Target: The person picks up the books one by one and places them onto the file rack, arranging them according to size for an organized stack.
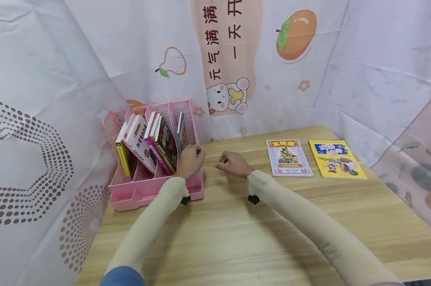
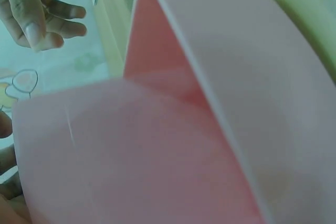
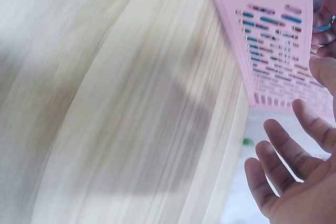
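My left hand (image 1: 190, 161) is at the front of the right-hand compartment of a pink book rack (image 1: 154, 190), with its fingers loosely bent. Nothing shows between them in the head view, and the rack's wall hides part of them in the left wrist view. Just behind that hand, a thin book (image 1: 181, 133) stands in the compartment. My right hand (image 1: 235, 163) hovers over the table to the right of the rack. Its fingers (image 3: 281, 156) are spread, relaxed and hold nothing. Other books in the rack include a white one (image 1: 140, 139) and a dark-covered one (image 1: 166, 139), leaning.
On the wooden table (image 1: 219, 238), two books lie flat at the right: a white-bordered one (image 1: 288, 157) and a yellow one (image 1: 337, 159). A printed cloth (image 1: 272, 99) hangs behind the table and along both sides. The rack stands at the table's left back corner.
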Available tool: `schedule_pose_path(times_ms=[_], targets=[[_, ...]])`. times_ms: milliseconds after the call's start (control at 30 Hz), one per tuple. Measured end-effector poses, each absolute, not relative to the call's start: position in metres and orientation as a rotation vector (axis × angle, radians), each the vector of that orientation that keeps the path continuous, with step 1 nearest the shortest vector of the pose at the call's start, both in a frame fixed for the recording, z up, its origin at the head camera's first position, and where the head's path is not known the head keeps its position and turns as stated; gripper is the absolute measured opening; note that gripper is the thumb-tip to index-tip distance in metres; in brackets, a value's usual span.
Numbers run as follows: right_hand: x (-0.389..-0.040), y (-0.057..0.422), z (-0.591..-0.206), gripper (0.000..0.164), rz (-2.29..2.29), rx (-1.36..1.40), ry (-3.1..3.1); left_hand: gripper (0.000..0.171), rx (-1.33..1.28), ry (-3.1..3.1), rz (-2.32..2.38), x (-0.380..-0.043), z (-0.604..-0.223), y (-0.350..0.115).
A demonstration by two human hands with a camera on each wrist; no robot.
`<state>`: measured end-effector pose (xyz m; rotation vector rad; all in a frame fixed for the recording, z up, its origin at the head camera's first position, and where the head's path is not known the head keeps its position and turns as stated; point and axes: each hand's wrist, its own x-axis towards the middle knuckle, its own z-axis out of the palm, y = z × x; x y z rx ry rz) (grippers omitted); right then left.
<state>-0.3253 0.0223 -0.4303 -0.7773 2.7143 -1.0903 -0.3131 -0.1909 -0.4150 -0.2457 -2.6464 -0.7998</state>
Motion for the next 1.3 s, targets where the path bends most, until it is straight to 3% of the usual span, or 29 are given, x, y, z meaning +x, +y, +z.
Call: schedule_pose_path(times_ms=[300,900,1300], targets=[[-0.327,0.05,-0.432,0.047,-1.043,-0.733,2.797,0.028,-0.327,-2.678,-0.692,-0.311,-0.418,-0.175],[-0.335,0.096,-0.444,0.043,-0.857,-0.634,3.002,0.032,-0.507,-2.831,-0.678,-0.315,-0.426,-0.144],[-0.34,0.141,-0.457,0.047,-0.705,-0.499,3.09,0.041,-0.589,-2.931,-0.653,-0.31,-0.434,-0.115]])
